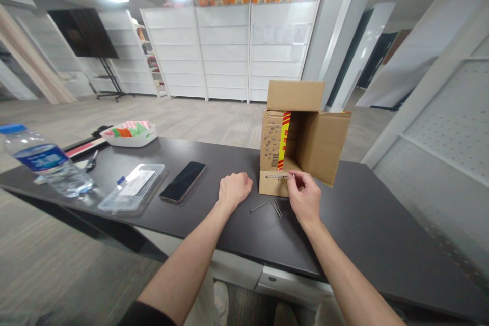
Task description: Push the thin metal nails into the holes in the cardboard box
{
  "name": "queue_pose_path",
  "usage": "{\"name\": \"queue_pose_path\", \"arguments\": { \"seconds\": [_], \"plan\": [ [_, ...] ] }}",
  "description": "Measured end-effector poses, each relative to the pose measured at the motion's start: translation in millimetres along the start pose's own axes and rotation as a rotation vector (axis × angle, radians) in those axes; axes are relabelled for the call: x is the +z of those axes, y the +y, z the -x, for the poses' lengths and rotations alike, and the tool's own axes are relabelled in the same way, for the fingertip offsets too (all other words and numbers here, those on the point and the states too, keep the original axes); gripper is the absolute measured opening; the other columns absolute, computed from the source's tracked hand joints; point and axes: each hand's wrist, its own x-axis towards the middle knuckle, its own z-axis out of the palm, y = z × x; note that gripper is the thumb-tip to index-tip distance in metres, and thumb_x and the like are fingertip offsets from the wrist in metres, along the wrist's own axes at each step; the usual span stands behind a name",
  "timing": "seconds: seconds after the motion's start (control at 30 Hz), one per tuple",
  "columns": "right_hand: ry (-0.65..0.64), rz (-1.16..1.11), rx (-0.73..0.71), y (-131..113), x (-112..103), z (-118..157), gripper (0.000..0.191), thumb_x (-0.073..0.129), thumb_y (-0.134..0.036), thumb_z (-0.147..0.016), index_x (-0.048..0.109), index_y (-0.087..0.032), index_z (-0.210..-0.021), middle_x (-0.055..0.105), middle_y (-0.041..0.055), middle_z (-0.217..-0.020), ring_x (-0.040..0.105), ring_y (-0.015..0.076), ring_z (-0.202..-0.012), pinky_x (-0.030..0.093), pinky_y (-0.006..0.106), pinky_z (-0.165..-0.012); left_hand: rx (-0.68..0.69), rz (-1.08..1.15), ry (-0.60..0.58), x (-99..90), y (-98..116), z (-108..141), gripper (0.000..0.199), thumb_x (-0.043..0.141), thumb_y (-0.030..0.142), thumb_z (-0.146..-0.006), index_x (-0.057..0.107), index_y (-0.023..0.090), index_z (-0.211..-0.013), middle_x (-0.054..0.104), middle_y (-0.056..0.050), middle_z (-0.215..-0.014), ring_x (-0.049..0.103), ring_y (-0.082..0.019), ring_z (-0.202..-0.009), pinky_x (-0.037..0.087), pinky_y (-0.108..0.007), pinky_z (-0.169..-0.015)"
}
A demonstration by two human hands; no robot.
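Note:
An open cardboard box (324,145) stands on the dark table, its front flap hanging down. Several round nail heads show in its left flap (270,137), and a row of them runs along the lower front flap (267,186). At that row, my right hand (305,196) has its fingertips pinched together on something too small to make out. My left hand (235,188) rests on the table left of the box, its fingers curled closed, with nothing visible in them. Between my hands lie several loose nails (259,207) on the tabletop.
A black phone (183,182) lies left of my left hand. Further left are a clear plastic case (133,188), a water bottle (49,163) and a white tray (130,138) with colourful packets. The table's front edge (244,252) runs below my forearms.

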Motion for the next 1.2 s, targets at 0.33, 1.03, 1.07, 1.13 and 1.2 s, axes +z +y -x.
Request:
{"name": "queue_pose_path", "arguments": {
  "seconds": [0.33,1.03,1.07,1.13,1.2],
  "plan": [
    [-0.024,-0.014,0.022,0.0,0.3,0.3,0.025,0.053,-0.037,-0.084,0.066,-0.016,-0.090,0.066,0.0075,-0.085,0.059,0.0196,-0.074,0.047,0.033,-0.072,0.005,-0.007,0.018,0.7,0.1,-0.4,0.039,0.033,0.035,-0.088,0.069,0.021,-0.094,0.069,-0.014,-0.093,0.066,-0.027,-0.087,0.047,-0.035,-0.075],
    [-0.142,-0.060,0.062,-2.6,2.1,1.1,0.031,0.053,-0.043,-0.084,0.067,-0.017,-0.092,0.068,0.0070,-0.083,0.059,0.0202,-0.074,0.047,0.033,-0.071,0.010,-0.004,0.017,-0.1,0.3,-0.1,0.039,0.033,0.034,-0.088,0.069,0.021,-0.093,0.069,-0.014,-0.093,0.066,-0.029,-0.088,0.047,-0.037,-0.075],
    [-0.146,-0.062,0.068,-2.2,2.1,1.0,0.031,0.052,-0.043,-0.085,0.068,-0.017,-0.092,0.068,0.0071,-0.084,0.059,0.0204,-0.074,0.047,0.033,-0.072,0.012,-0.006,0.020,0.0,-0.1,-0.1,0.039,0.033,0.034,-0.088,0.069,0.021,-0.093,0.069,-0.014,-0.093,0.066,-0.029,-0.088,0.047,-0.037,-0.075],
    [-0.150,-0.063,0.077,-0.8,2.2,0.8,0.032,0.051,-0.043,-0.086,0.068,-0.017,-0.092,0.068,0.0071,-0.084,0.060,0.0206,-0.075,0.047,0.034,-0.073,0.017,-0.009,0.026,0.3,-0.8,-0.1,0.039,0.032,0.034,-0.088,0.069,0.021,-0.092,0.070,-0.014,-0.092,0.066,-0.028,-0.087,0.047,-0.036,-0.074],
    [-0.142,-0.061,0.074,0.9,2.8,0.7,0.031,0.051,-0.042,-0.086,0.067,-0.017,-0.093,0.068,0.0069,-0.086,0.060,0.0206,-0.076,0.047,0.034,-0.073,0.017,-0.013,0.030,0.3,-0.9,-0.2,0.038,0.033,0.034,-0.087,0.069,0.021,-0.091,0.070,-0.013,-0.091,0.067,-0.028,-0.085,0.047,-0.035,-0.073]
  ]
}}
